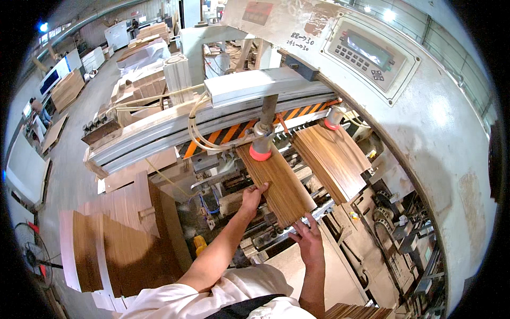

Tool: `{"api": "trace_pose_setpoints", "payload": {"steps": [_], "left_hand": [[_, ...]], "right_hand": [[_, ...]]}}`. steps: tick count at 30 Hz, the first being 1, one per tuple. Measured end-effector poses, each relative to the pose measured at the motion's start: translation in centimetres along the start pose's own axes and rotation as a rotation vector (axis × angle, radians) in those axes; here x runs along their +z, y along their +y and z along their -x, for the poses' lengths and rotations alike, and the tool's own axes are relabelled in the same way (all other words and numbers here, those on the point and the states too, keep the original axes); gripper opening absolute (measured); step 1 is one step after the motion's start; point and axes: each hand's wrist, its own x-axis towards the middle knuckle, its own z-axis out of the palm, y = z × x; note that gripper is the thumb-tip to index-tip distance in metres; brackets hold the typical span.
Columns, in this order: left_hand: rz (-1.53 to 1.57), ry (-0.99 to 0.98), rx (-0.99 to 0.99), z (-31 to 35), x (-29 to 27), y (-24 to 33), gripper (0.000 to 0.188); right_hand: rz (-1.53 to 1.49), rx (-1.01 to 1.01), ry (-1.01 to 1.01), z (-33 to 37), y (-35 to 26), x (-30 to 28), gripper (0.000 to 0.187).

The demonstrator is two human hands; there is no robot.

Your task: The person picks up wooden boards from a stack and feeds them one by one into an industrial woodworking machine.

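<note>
Your white short-sleeved fabric shirt lies nearest, with your bare forearms reaching forward from it to one stack of thin, brown, wood-grained rectangular boards. This stack lies between your two sets of fingers and runs away from them. Your left hand meets its left edge with thumb and forefinger; whether the other fingers hook underneath you cannot tell from here. Your right hand is unclenched, fingers spread, tips at the stack's near end.

Beyond your fingers, a round orange-red pad stands at the stack's far end; whether it bears down hard is unclear. To the right of your fingers, a second, wider brown wood-grained stack lies beneath another round orange-red pad, with neither hand on it.

So two stacks appear loaded, the right one seemingly settled and the left one in your care. Whether either has been worked on, you cannot tell. Left of your fingers, tall brown board piles stand outside the machine, so plenty seems left to handle.
</note>
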Motion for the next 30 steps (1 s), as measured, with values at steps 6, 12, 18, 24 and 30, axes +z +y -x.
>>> {"api": "trace_pose_setpoints", "payload": {"steps": [6, 12, 18, 24, 30], "left_hand": [[0.03, 0.003, -0.001, 0.9, 0.3, 0.7, 0.037], [0.026, 0.014, -0.076, 0.4, 0.2, 0.3, 0.038], [-0.016, 0.057, 0.054, -0.4, 0.4, -1.9, 0.042], [-0.476, 0.153, 0.455, 2.2, 0.1, -3.1, 0.081], [-0.5, 0.055, 0.376, 3.8, -0.5, -2.3, 0.084]], "right_hand": [[0.0, 0.0, 0.017, 0.0, 0.2, 0.0, 0.075], [0.019, 0.009, 0.001, 0.2, -0.2, 0.5, 0.079], [0.312, -0.007, 0.097, -1.0, 0.2, -2.6, 0.07], [0.624, -0.328, 0.37, -9.4, 3.4, -9.8, 0.046], [0.676, -0.278, 0.199, -12.5, 4.3, -10.9, 0.041]]}}
